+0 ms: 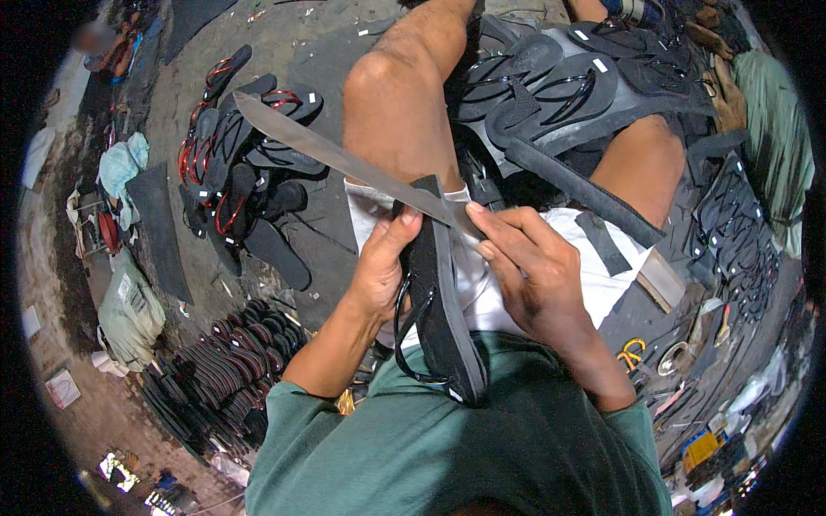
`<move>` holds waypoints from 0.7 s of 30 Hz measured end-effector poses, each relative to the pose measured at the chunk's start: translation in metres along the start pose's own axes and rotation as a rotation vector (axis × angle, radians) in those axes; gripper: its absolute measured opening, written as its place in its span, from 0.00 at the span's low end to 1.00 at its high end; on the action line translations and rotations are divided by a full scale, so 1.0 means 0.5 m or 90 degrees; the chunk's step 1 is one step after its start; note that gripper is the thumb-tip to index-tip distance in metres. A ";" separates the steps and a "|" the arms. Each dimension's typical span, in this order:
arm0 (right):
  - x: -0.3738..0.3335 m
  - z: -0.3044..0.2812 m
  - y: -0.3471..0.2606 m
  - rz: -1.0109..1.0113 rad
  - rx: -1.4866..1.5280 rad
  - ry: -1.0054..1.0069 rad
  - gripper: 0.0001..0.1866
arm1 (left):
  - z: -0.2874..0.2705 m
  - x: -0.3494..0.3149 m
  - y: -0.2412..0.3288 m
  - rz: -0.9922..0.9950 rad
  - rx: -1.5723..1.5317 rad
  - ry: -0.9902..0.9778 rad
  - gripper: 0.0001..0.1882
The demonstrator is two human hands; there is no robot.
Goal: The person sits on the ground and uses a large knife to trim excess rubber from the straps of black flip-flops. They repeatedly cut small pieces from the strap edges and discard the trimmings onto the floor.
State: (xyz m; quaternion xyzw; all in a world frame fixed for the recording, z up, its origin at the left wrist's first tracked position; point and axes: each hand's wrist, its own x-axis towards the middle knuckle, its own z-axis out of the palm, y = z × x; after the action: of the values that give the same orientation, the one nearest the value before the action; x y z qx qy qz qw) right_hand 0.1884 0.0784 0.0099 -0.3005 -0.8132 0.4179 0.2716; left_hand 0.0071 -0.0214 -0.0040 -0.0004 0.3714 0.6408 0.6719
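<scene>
A black flip-flop [443, 322] is held on edge over my lap, its heel toward my shirt. My left hand [385, 268] is closed round its side, with the thumb near the far end of the sole. The strap loops out on the left. My right hand [535, 268] grips the near end of a long knife [331, 156]. Its broad grey blade crosses the far end of the sole and slants to the far left, past my knee. Whatever handle it has is hidden by my fingers.
Flip-flops with red and black straps [225, 159] are heaped at the left. Stacked dark soles [228, 374] stand at the lower left. More black flip-flops [551, 86] lie between my legs. Yellow-handled scissors [632, 354] and a wooden block [661, 282] are at the right.
</scene>
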 end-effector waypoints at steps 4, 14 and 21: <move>-0.026 -0.053 0.005 0.019 0.033 -0.045 0.23 | -0.003 -0.003 -0.005 0.024 0.053 0.014 0.22; 0.017 -0.111 0.027 0.061 0.023 -0.117 0.28 | 0.045 0.031 0.015 -0.017 0.158 0.002 0.23; 0.095 -0.152 0.025 0.146 0.145 -0.284 0.19 | 0.062 0.047 0.026 -0.069 0.220 0.000 0.23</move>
State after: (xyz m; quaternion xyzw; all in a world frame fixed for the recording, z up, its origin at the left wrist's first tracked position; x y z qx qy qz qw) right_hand 0.2125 0.1575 0.0467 -0.2590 -0.7613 0.5904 0.0687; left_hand 0.0090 0.0161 0.0128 0.0947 0.4756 0.5301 0.6956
